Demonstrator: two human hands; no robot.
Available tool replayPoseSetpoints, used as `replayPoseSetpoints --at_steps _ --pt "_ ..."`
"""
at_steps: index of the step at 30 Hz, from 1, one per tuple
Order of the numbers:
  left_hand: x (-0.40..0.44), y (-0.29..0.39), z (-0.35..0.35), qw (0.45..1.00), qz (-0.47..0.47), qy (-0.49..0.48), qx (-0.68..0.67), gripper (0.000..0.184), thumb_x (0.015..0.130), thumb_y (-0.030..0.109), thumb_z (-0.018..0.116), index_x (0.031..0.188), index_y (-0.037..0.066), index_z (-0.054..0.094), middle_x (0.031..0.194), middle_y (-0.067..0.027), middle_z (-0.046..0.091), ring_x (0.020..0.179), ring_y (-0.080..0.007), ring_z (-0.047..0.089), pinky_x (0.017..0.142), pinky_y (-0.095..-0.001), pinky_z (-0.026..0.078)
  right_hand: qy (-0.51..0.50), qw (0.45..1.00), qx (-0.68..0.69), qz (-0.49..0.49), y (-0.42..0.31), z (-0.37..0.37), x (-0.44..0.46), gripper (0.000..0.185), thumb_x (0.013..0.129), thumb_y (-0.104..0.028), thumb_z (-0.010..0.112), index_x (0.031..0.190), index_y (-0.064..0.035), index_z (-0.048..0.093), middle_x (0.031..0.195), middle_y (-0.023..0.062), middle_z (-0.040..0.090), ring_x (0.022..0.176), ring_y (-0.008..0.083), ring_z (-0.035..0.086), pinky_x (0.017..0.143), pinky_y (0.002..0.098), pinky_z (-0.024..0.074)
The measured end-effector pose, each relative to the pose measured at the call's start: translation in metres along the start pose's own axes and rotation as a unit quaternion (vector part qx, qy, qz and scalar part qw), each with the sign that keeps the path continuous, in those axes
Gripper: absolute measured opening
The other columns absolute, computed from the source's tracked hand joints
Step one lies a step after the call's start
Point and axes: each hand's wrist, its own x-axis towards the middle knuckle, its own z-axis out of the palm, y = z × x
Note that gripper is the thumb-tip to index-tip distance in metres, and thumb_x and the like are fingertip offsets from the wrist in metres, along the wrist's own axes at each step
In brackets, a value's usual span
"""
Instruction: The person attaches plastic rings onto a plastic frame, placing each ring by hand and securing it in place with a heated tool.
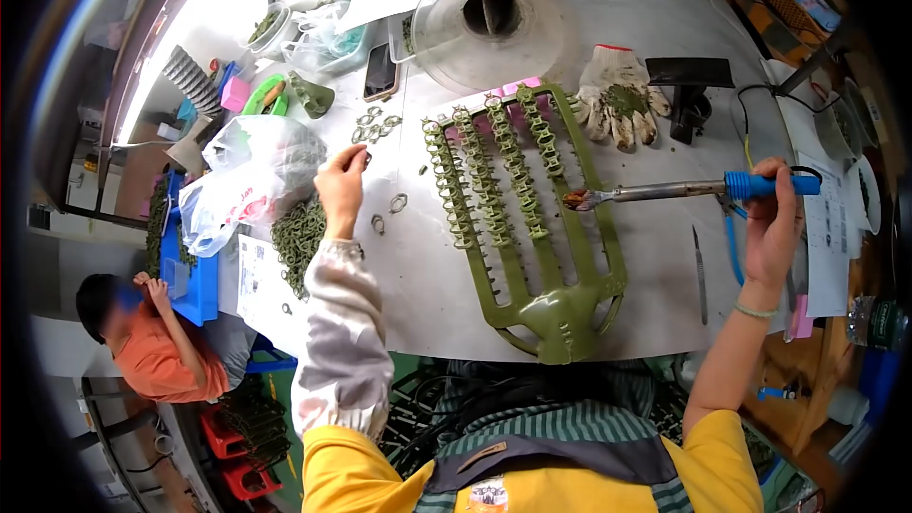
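Note:
My right hand [771,228] grips a soldering iron [665,191] by its blue handle. The iron's dark, stained tip lies over a green comb-shaped frame [560,313] with several long bars. Rows of small green ring-like pieces [494,176] are stuck along those bars. To the left of the frame, my left hand [340,188] is closed in a pinch, and what its fingertips hold is too small to make out. Several loose green ring pieces [377,125] lie just beyond those fingers. Beside my left wrist is a heap of similar green pieces [301,239].
Around the table lie a stained work glove [622,100], a black stand [691,95], a thin metal tool [699,275], a phone [381,71] and a plastic bag [252,166]. A clear round hood [494,24] stands at the back. Another person [171,351] sits at left.

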Motion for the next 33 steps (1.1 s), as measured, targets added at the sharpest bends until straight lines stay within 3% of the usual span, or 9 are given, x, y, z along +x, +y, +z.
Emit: replayPoseSetpoints --at_steps 1,3,6,8,10,11,16,27,33 --pt "-0.002 0.02 -0.007 0.993 -0.036 -0.01 -0.112 0.016 0.088 0.003 0.069 0.104 0.001 0.073 0.087 -0.0077 0.074 0.08 -0.0114 0.069 0.074 -0.0238 0.053 0.001 1.0 -0.003 0.001 0.0 -0.001 0.0 0.022 0.095 -0.027 0.065 0.094 -0.0054 0.067 0.095 0.0017 0.063 0.076 0.006 0.053 0.064 0.0199 0.0423" --pt "-0.018 0.082 -0.012 0.981 -0.014 -0.029 -0.191 0.015 0.089 0.001 0.069 0.104 -0.001 0.072 0.088 -0.0037 0.072 0.082 -0.008 0.066 0.076 -0.0214 0.053 -0.005 1.0 -0.009 -0.004 0.001 0.001 0.0 0.022 0.095 -0.027 0.065 0.095 -0.0057 0.068 0.095 0.0015 0.064 0.075 0.0053 0.054 0.064 0.0194 0.0434" --pt "-0.056 0.151 -0.002 0.967 0.08 -0.148 -0.192 0.017 0.09 0.001 0.067 0.106 0.0 0.071 0.094 -0.0044 0.073 0.086 -0.0082 0.066 0.077 -0.0232 0.053 -0.014 1.0 -0.009 0.001 0.003 0.002 0.001 0.021 0.095 -0.027 0.066 0.096 -0.0058 0.068 0.094 0.0018 0.065 0.074 0.005 0.055 0.064 0.0188 0.0444" --pt "-0.078 0.19 0.013 0.957 0.161 -0.197 -0.142 0.017 0.089 -0.001 0.066 0.104 0.003 0.071 0.094 -0.0072 0.072 0.085 -0.0126 0.066 0.076 -0.0257 0.053 -0.019 1.0 -0.009 0.006 0.005 -0.001 0.002 0.021 0.094 -0.027 0.066 0.096 -0.0059 0.068 0.094 0.002 0.065 0.074 0.0048 0.056 0.064 0.0186 0.0455" --pt "-0.087 0.209 0.03 0.94 0.27 -0.198 -0.058 0.015 0.085 0.005 0.07 0.1 0.006 0.072 0.086 -0.008 0.071 0.077 -0.0238 0.064 0.073 -0.0314 0.052 -0.004 1.0 -0.004 0.015 0.009 -0.001 0.002 0.021 0.094 -0.027 0.067 0.096 -0.0059 0.068 0.094 0.0023 0.066 0.074 0.005 0.058 0.064 0.019 0.0467" --pt "-0.091 0.212 0.041 0.94 0.289 -0.175 -0.036 0.02 0.081 0.005 0.074 0.101 0.007 0.073 0.083 -0.0068 0.07 0.081 -0.0224 0.063 0.069 -0.0326 0.051 0.004 1.0 -0.002 0.02 0.01 0.0 0.002 0.021 0.094 -0.027 0.068 0.096 -0.0059 0.068 0.094 0.0024 0.066 0.074 0.0052 0.058 0.065 0.0192 0.0474" --pt "-0.092 0.215 0.072 0.916 0.377 -0.127 0.055 0.018 0.077 0.014 0.078 0.095 0.012 0.074 0.077 -0.0037 0.068 0.084 -0.0218 0.06 0.078 -0.0354 0.047 0.003 0.999 0.037 0.024 0.018 0.007 0.001 0.019 0.095 -0.023 0.067 0.098 -0.0042 0.068 0.091 0.0044 0.067 0.07 0.0068 0.059 0.064 0.0223 0.049" --pt "-0.088 0.215 0.086 0.908 0.379 -0.151 0.093 0.015 0.077 0.016 0.078 0.091 0.013 0.074 0.073 -0.0006 0.067 0.086 -0.0199 0.059 0.079 -0.0355 0.043 -0.008 0.999 0.041 0.018 0.023 0.005 0.002 0.016 0.095 -0.02 0.065 0.095 -0.0046 0.069 0.093 0.0046 0.067 0.072 0.0078 0.057 0.064 0.0233 0.0467" --pt "-0.083 0.221 0.07 0.909 0.375 -0.17 0.065 0.017 0.079 0.016 0.078 0.095 0.01 0.073 0.088 -0.0039 0.072 0.088 -0.0211 0.06 0.082 -0.0346 0.042 -0.007 1.0 0.017 0.011 0.008 -0.008 0.003 0.021 0.095 -0.025 0.066 0.092 -0.0051 0.069 0.093 0.0024 0.066 0.071 0.0054 0.056 0.062 0.0193 0.0447"
